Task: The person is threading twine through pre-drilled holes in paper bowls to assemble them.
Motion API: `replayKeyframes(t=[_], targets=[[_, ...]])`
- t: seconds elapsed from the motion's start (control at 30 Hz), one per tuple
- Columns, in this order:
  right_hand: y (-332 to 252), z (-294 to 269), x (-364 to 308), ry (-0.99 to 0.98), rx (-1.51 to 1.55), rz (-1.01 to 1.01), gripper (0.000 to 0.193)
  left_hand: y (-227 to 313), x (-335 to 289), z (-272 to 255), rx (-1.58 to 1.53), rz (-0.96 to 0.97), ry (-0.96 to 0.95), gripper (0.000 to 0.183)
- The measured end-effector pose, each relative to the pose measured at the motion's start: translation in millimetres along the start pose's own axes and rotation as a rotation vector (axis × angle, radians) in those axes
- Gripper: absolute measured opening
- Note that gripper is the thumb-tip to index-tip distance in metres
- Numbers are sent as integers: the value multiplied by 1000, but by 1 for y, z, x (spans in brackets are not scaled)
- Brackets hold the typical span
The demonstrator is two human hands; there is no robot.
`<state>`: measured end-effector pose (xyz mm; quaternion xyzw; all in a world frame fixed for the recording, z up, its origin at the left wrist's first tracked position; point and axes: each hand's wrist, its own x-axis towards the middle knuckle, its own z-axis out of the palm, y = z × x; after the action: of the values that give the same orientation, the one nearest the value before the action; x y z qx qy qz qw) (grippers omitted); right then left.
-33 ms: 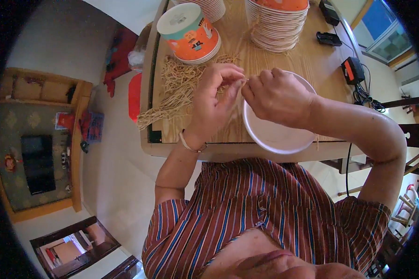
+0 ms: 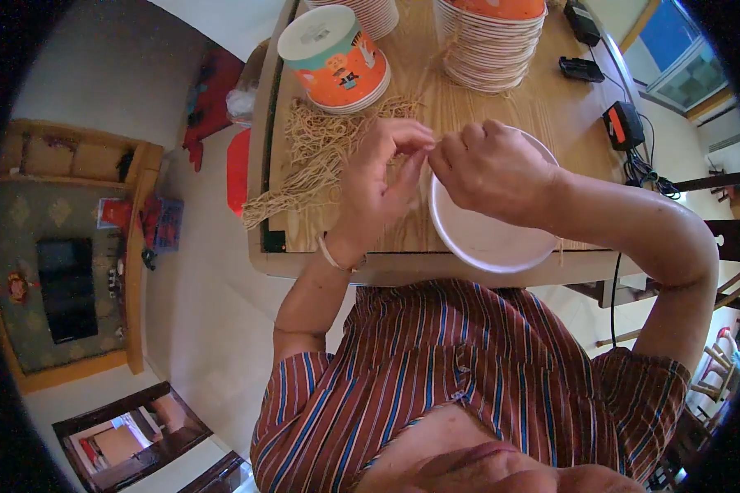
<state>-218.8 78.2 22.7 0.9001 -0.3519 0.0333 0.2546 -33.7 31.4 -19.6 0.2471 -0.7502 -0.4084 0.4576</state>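
Note:
My left hand (image 2: 384, 168) is pinched, its thumb and forefinger meeting beside the right knuckles. Whatever lies between those fingertips is too small to make out. My right hand (image 2: 497, 172) is curled closed over the far left part of a white round tub (image 2: 501, 244), its fingertips hidden underneath. The tub stands open side up at the table's front edge. A thin tan strand (image 2: 561, 251) hangs by the tub's right side. Left of my left hand, a loose bundle of tan cords (image 2: 308, 172) spreads over the wooden table (image 2: 403, 238).
An upturned orange and teal paper tub (image 2: 337, 70) stands on the cords' far end. Behind it is a stack of tubs (image 2: 370, 16), and a taller stack (image 2: 493, 57) stands at the back. Black chargers (image 2: 581, 69) and a coiled cable (image 2: 645, 174) lie along the right edge.
My left thumb and fingers have shifted very slightly at the pinch. The right hand, the tub and the cords look the same.

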Motion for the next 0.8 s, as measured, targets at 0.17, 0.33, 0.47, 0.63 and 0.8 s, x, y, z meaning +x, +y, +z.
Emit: replayKeyframes(t=[0.17, 0.33, 0.47, 0.63, 0.8], targets=[[-1, -7, -4, -186, 175, 57, 23, -4, -22, -10, 397, 346, -84, 41], [11, 4, -8, -324, 705, 385, 20, 6, -42, -9, 562, 507, -269, 38], [14, 13, -11, -440, 1256, 705, 25, 7, -48, -5, 580, 525, -298, 36], [11, 0, -21, -536, 2103, 1084, 27, 12, -52, -1, 525, 545, -344, 33], [1, 8, -31, -421, 2370, 1086, 26, 22, -48, 8, 373, 231, -80, 21]])
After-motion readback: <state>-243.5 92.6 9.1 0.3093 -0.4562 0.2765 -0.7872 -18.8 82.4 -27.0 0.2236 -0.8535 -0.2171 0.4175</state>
